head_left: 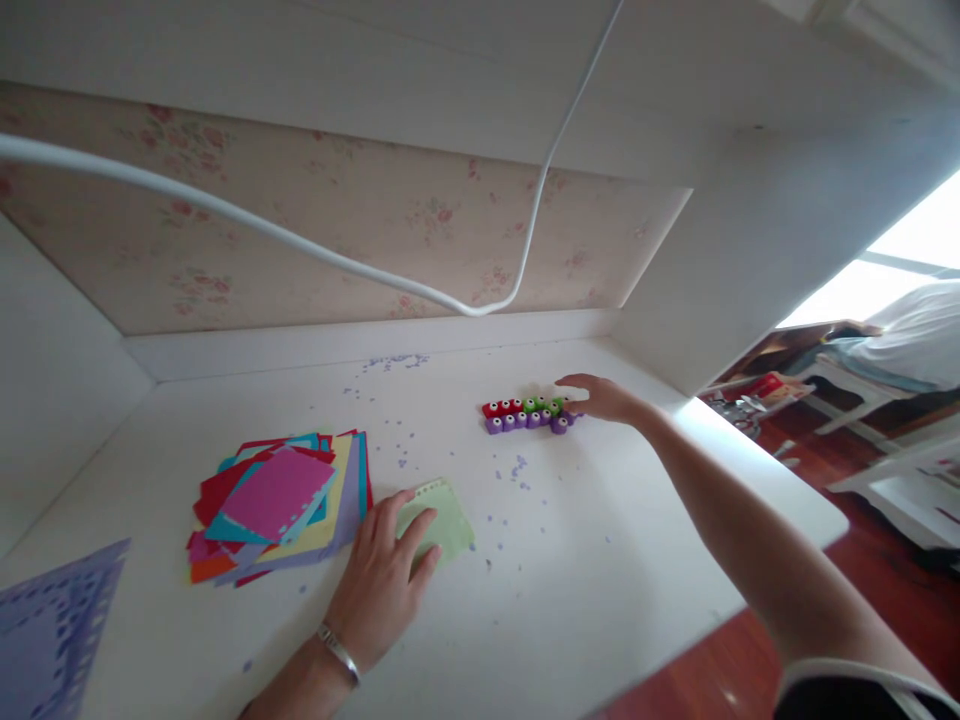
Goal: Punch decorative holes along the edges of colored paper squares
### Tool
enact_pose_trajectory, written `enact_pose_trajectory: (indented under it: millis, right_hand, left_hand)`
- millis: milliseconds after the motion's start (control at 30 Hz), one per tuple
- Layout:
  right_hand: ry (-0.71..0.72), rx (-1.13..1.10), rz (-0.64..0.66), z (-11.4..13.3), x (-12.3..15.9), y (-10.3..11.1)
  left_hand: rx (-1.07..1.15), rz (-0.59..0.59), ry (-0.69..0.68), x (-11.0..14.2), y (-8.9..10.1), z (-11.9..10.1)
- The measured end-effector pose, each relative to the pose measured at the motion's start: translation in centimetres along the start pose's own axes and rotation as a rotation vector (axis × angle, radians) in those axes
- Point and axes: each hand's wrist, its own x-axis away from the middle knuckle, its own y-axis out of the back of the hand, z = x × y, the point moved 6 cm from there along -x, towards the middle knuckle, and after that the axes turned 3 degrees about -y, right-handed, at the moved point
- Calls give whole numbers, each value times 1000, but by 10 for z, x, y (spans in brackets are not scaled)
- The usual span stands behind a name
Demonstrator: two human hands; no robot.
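Observation:
My left hand [394, 570] lies with spread fingers on a light green sheet of paper [444, 522], pressing it flat on the white desk. A row of small holes runs along the sheet's top edge. My right hand [604, 398] reaches over the right end of two rows of small craft punches with round eye-like tops. Red punches [501, 408] and green punches [541, 404] form the back row, purple punches [517, 421] the front. One purple punch [559, 425] stands slightly apart, just below my right fingers. The fingers look parted; their tips partly cover the row's end.
Left of my left hand lies a pile of coloured paper [281, 490]. A punched purple sheet [56, 630] is at the desk's left edge. Tiny purple paper bits [517, 468] are scattered about. A white cable [360, 268] hangs across the front. The desk [622, 600] ends at right.

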Motion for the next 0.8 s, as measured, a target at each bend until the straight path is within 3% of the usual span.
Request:
enact_pose_trajectory:
  millis: [133,300,533,800]
  right_hand:
    - [50,-99,-4,-6,20,-14]
    - [-27,-114,-86,-16,20,-34]
    - [-49,-125,-122,-23,7,-35]
    - [-131,-170,-171,-44,21,-42]
  left_hand:
    - [15,10,1,0,-4,0]
    - [18,18,13,-1,-6,2]
    - [9,30,26,0,-7,3]
    - [-14,25,7,-1,-9,3]
